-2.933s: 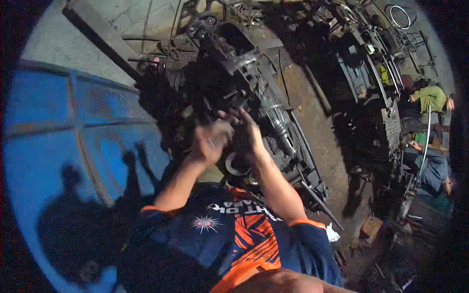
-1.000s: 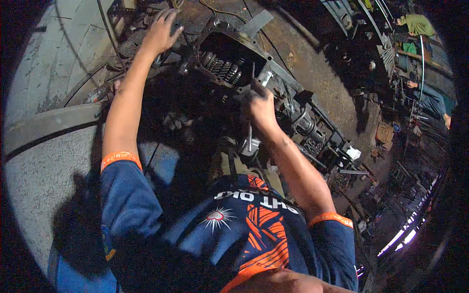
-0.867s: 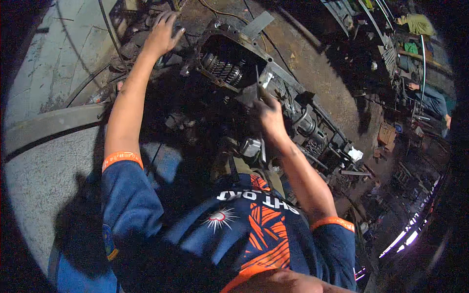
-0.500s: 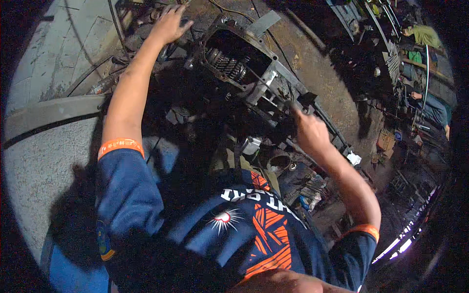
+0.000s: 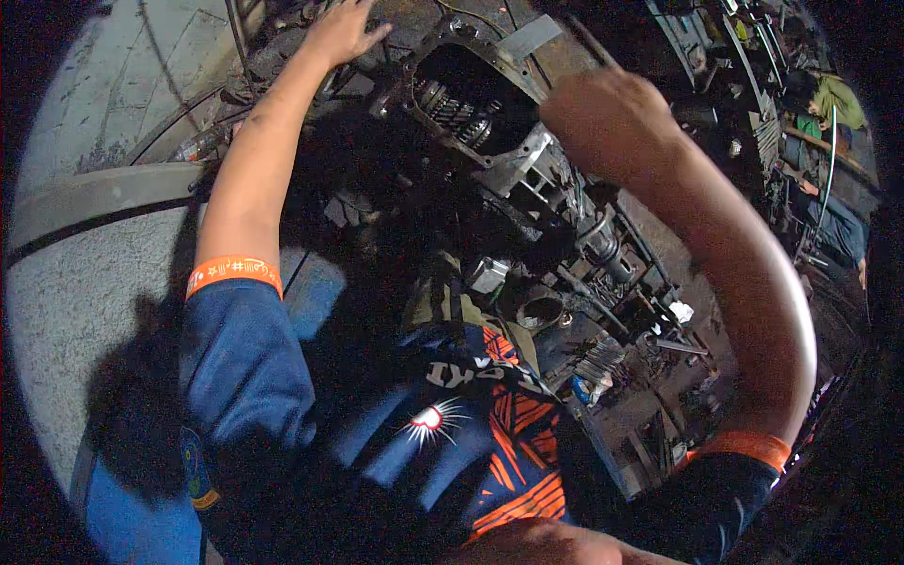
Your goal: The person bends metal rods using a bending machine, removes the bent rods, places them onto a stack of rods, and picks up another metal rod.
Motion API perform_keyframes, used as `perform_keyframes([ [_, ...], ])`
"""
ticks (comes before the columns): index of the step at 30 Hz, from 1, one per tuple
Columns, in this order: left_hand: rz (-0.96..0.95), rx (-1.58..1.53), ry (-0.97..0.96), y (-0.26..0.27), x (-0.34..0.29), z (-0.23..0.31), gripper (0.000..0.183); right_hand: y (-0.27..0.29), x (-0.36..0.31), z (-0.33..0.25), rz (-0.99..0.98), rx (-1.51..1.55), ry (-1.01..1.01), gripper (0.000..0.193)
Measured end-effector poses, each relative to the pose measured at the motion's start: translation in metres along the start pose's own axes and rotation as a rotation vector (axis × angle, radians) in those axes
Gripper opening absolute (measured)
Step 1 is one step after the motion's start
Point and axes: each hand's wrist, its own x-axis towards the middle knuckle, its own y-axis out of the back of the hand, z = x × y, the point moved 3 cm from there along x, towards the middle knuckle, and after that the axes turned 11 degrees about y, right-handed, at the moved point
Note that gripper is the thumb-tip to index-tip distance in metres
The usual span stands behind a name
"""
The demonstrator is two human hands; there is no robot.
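A gearbox housing (image 5: 516,85) lies with its top uncovered, and toothed gears (image 5: 457,115) on a shaft show inside its dark cavity. My left hand (image 5: 341,36) is at the far left of the housing, with its thumb apart and its fingers stretched toward the top edge, where they are partly cut off. It seems to rest on dark parts beside the housing. My right hand (image 5: 607,111), blurred, is raised over the housing's right side with the fingers curled into a fist. What it holds, if anything, is hidden. A flat metal plate (image 5: 530,38) lies across the far rim.
Metal parts and a cylindrical piece (image 5: 603,243) extend right of the housing. A round container (image 5: 543,313) and a small metal block (image 5: 489,275) sit nearer me. Another person (image 5: 838,212) is at the far right. A grey curved beam (image 5: 113,202) runs along the left.
My right hand has moved up and away from the metal parts, its forearm swinging across the right side. My left hand has shifted slightly up and right with the view.
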Motion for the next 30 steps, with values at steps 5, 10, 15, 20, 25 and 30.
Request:
perform_keyframes([
  [5,0.027,-0.048,-0.024,0.009,-0.001,0.01,0.068,0.011,0.021,0.011,-0.069,0.088,-0.107,0.017],
  [10,0.123,-0.199,0.111,-0.005,-0.007,-0.01,0.071,-0.085,-0.033,0.006,-0.061,0.598,-0.331,0.013],
  [15,0.235,-0.247,0.051,-0.007,-0.003,-0.005,0.07,-0.164,-0.081,-0.055,0.161,0.645,-0.473,0.016],
  [20,0.183,-0.212,0.134,-0.005,-0.004,-0.012,0.069,-0.177,-0.095,-0.1,0.537,1.068,-0.625,0.07],
  [25,0.184,-0.187,0.155,0.0,-0.006,-0.002,0.067,-0.124,-0.103,-0.101,0.0,0.543,-0.635,0.051],
  [30,0.223,-0.154,0.157,-0.006,-0.006,-0.01,0.067,-0.059,-0.081,-0.063,0.1,0.342,-0.416,0.01],
])
